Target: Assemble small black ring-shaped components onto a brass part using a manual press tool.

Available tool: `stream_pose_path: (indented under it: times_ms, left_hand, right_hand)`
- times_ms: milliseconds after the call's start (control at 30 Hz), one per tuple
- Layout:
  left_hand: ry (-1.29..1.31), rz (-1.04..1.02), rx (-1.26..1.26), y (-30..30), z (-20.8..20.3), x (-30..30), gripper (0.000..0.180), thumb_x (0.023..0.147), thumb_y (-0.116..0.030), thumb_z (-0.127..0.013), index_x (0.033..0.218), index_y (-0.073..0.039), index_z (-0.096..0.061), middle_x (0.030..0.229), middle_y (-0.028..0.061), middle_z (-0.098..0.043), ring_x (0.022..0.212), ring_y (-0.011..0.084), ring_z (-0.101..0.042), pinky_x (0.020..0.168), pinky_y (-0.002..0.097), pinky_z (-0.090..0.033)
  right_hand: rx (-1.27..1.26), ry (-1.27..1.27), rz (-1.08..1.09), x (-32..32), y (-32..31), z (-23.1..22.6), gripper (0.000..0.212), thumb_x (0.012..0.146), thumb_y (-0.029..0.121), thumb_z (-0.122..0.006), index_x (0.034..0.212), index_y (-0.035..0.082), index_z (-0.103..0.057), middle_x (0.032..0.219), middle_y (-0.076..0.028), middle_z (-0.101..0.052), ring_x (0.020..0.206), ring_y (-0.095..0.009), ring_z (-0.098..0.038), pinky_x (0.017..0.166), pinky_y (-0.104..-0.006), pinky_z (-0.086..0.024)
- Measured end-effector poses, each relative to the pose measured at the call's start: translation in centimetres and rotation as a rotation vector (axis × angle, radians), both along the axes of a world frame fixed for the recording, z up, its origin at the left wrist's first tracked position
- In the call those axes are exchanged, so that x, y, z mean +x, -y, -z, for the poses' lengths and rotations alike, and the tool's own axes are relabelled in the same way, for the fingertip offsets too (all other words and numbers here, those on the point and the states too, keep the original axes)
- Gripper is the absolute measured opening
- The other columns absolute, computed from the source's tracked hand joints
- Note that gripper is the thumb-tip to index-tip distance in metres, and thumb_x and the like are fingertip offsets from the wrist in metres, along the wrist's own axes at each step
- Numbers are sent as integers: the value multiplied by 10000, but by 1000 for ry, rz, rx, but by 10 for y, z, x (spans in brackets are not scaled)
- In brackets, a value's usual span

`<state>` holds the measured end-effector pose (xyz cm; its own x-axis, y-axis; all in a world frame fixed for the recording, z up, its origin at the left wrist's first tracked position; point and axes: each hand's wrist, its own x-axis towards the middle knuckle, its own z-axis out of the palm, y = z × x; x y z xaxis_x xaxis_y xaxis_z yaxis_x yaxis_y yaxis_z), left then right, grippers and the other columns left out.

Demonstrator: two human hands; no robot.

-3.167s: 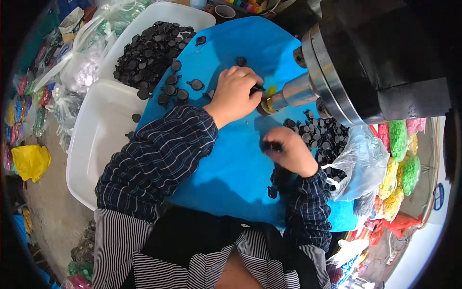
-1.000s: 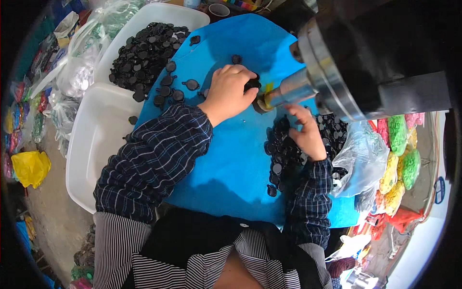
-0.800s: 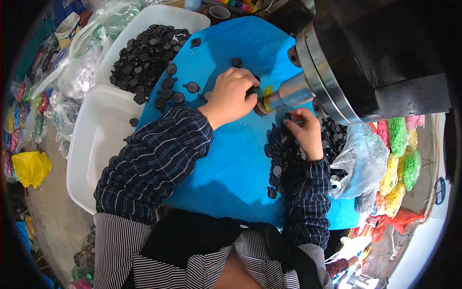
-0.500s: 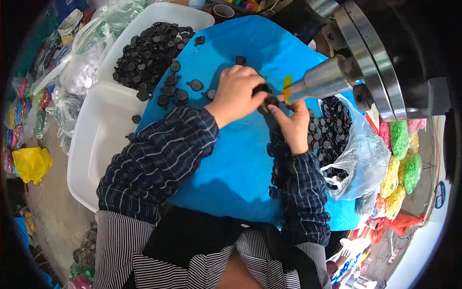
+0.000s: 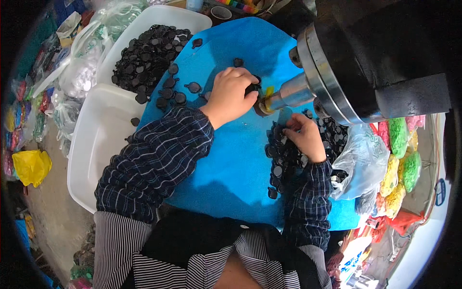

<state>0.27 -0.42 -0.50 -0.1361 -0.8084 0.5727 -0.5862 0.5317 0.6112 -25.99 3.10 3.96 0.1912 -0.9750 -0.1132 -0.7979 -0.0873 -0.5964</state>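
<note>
Left hand [image 5: 231, 94] grips black pieces [image 5: 251, 88]; right hand [image 5: 309, 139], hold unclear, seems to be picking at the pile [image 5: 277, 155], needing a neat pinch.

far bin [image 5: 197, 19]: left of cloth [image 5: 216, 178], behind near bin [image 5: 98, 130] | discs [image 5: 149, 55]: in far bin | machine [image 5: 332, 77]: right

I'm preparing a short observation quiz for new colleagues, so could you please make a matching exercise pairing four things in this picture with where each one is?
Things
1. Left hand
2. Right hand
3. Yellow plastic bag
4. Blue work surface

Places
A. At the pile of black pieces right of centre
B. Spread out beneath both hands
C. Just left of the machine's metal shaft
D. Near the left edge of the picture

Pairs: 1-C, 2-A, 3-D, 4-B
</note>
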Motion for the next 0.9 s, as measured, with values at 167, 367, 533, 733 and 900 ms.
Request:
stream_pose_path:
  times_ms: [167, 367, 533, 733, 900]
  left_hand:
    - [-29, 67, -62, 0, -3, -4, 220, 799, -133, -702, 1004, -62, -665, 1068, 95, -630, 1049, 317, -559, 909, 425, -440]
    - [-66, 126, -81, -2, -7, -4, 224, 792, -104, -706, 1003, -50, -651, 1039, 99, -628, 1019, 322, -562, 888, 421, -446]
    - [-48, 182, -67, -2, -10, -8, 248, 806, -157, -703, 1027, -53, -660, 1085, 94, -615, 1052, 322, -546, 897, 423, -444]
    - [135, 169, 3, -5, -12, -13, 288, 799, -217, -721, 1036, -57, -689, 1113, 87, -612, 1070, 316, -541, 900, 427, -443]
    - [-9, 39, 0, 3, -6, -7, 261, 805, -204, -715, 1017, -54, -688, 1053, 102, -643, 1033, 326, -570, 895, 438, -443]
  right_hand:
    - [-13, -10, -68, -1, 1, -2, 413, 716, 21, -789, 1082, -45, -608, 920, -92, -679, 811, -156, -632, 727, -286, -504]
    - [-32, 43, -143, -5, 1, 0, 445, 699, 55, -800, 1093, -54, -626, 914, -145, -683, 762, -208, -656, 701, -314, -532]
    - [-50, 52, 57, -6, 7, 10, 318, 731, 5, -767, 1008, -4, -612, 920, -97, -655, 796, -177, -640, 731, -302, -529]
    - [12, 1002, -12, 26, 12, 16, 343, 783, -156, -660, 996, 86, -542, 1053, -38, -629, 932, -148, -621, 828, -292, -528]
    - [-84, 695, 117, 49, 13, 19, 232, 779, -69, -725, 940, 39, -597, 928, -42, -655, 881, -150, -628, 746, -279, -509]
